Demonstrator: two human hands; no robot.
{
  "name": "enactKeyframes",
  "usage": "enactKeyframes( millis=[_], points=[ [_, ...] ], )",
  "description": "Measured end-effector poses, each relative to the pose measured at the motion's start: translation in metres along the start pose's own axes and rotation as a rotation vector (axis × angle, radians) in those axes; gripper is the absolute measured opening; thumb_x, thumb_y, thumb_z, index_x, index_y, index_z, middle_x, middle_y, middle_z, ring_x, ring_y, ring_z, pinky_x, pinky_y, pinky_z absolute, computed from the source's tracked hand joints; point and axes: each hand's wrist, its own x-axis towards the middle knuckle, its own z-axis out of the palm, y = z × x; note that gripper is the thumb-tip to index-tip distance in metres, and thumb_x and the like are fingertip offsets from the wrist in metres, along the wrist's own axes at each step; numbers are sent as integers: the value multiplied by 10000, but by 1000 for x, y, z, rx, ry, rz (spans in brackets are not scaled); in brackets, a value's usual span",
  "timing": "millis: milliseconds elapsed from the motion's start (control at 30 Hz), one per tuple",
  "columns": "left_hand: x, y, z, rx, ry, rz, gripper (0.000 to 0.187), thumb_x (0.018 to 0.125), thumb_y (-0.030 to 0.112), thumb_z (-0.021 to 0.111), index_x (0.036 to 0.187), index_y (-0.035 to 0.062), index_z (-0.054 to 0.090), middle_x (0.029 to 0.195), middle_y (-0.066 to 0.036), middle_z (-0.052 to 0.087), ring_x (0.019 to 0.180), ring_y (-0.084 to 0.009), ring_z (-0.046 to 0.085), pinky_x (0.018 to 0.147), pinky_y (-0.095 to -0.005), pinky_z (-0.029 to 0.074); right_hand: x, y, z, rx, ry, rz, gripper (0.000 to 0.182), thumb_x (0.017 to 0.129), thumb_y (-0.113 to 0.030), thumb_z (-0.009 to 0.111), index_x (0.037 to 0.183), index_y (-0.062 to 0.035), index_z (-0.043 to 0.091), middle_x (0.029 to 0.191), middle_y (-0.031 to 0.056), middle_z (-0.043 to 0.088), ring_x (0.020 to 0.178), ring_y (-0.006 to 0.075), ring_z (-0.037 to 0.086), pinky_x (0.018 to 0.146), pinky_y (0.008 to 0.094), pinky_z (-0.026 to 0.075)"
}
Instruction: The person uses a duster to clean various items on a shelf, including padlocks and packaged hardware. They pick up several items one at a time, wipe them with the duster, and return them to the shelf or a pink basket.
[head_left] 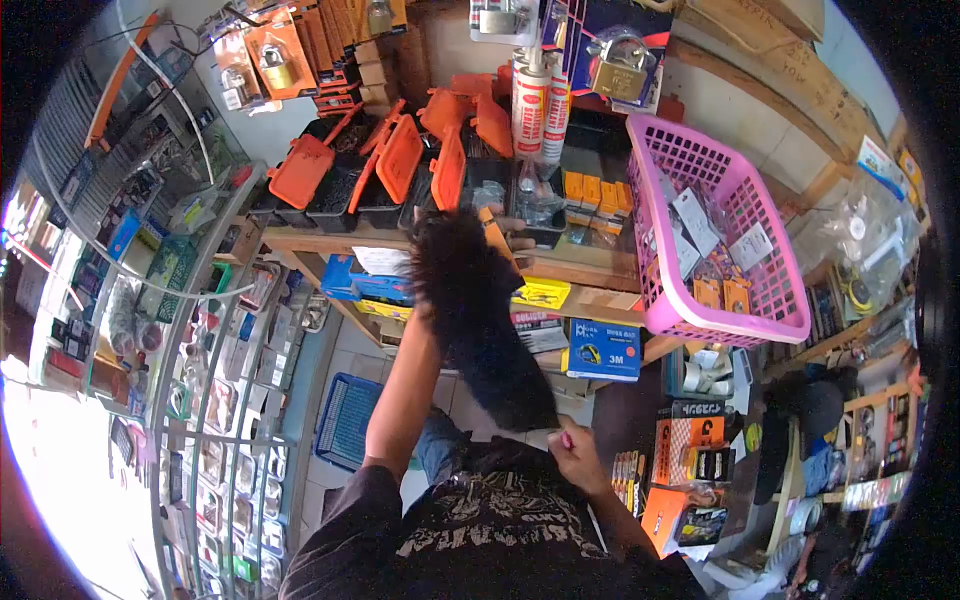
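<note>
At the centre, your duster (500, 345) looks matt, shaggy and rough. Toward eleven o'clock you have smooth plastic lids (400, 158) with a soft sheen; at ten, the bench edge (325, 242) is dull wood. The sealant tubes (530, 105) at twelve are smooth and glossy, while the padlock (618, 80) at one is shiny, brass-coloured metal. Your two o'clock basket (655, 250) is smooth, perforated plastic with a glossy rim. At six, your shirt (490, 500) is matt cloth with a pale print.

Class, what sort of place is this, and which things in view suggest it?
Probably a hardware shop: it has padlocks on display, sealant tubes and a row of orange-lidded bins.
</note>
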Motion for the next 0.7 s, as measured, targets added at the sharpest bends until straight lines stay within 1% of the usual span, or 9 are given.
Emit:
enactKeyframes(
  millis=[33, 133, 167, 233, 300, 367, 400, 533, 700],
  points=[
    [2, -1, 8, -28, 7, -13, 663, 972, 593, 309, 1353, 74, 468, 1250, -177, 584, 1152, -346, 571, 1025, -489, 429, 2, 11, 0, -2, -4, -10, 235, 894, -123, 637, 825, -3, 447, 570, 67, 347, 545, 101, 356, 475, 304, 321],
    [10, 6, 31, -19, 413, 75, 727, 952, 627, 317, 1378, 46, 417, 1247, -206, 576, 1140, -418, 559, 991, -544, 440, 1, 28, -5, 4, 69, 2, 169, 864, -78, 634, 821, -11, 485, 566, 67, 349, 540, 89, 346, 471, 293, 316],
    [7, 5, 15, -18, 415, 79, 727, 952, 627, 317, 1378, 46, 417, 1247, -206, 576, 1140, -418, 559, 991, -544, 440, -2, 23, -6, 5, 65, 1, 169, 864, -78, 634, 821, -11, 485, 566, 67, 349, 540, 89, 346, 471, 293, 316],
    [10, 9, 5, -82, -97, 11, 860, 904, 730, 261, 1368, 24, 420, 1310, -217, 522, 1172, -401, 531, 1029, -545, 395, 0, 17, -5, -11, 67, 1, 163, 860, -80, 639, 817, -17, 494, 566, 64, 348, 539, 83, 345, 468, 293, 311],
    [8, 14, 15, -64, -81, 5, 848, 912, 717, 253, 1354, 16, 436, 1300, -225, 533, 1157, -414, 534, 1026, -544, 396, 1, 31, -4, 9, 75, -2, 159, 859, -79, 641, 824, -17, 499, 565, 64, 349, 539, 82, 347, 466, 295, 310],
    [10, 14, 27, 185, 462, 110, 848, 909, 724, 249, 1327, 17, 458, 1299, -238, 526, 1148, -420, 536, 1012, -550, 403, -5, 40, -7, 27, 74, 1, 154, 858, -78, 643, 831, -18, 503, 565, 63, 350, 539, 80, 349, 464, 297, 308],
    [7, 21, 19, -27, 82, 30, 844, 924, 708, 227, 1308, 3, 486, 1287, -221, 547, 1167, -367, 545, 1035, -494, 403, -6, 40, -8, 6, 53, -1, 161, 856, -80, 647, 826, -14, 503, 567, 59, 350, 541, 77, 353, 465, 294, 307],
    [6, 26, 15, 36, 327, 75, 788, 957, 657, 213, 1275, 4, 521, 1222, -190, 603, 1146, -328, 573, 1037, -446, 413, -8, 50, -8, 33, 78, -35, 221, 868, -102, 650, 786, -8, 468, 571, 49, 339, 545, 82, 337, 464, 292, 295],
    [8, 26, 21, 52, 385, 49, 767, 960, 650, 228, 1266, 16, 531, 1203, -189, 613, 1119, -346, 585, 1021, -469, 423, -11, 53, -6, 52, 61, -17, 286, 902, -159, 642, 768, -26, 428, 580, 44, 309, 555, 99, 309, 464, 306, 278]
  ],
)
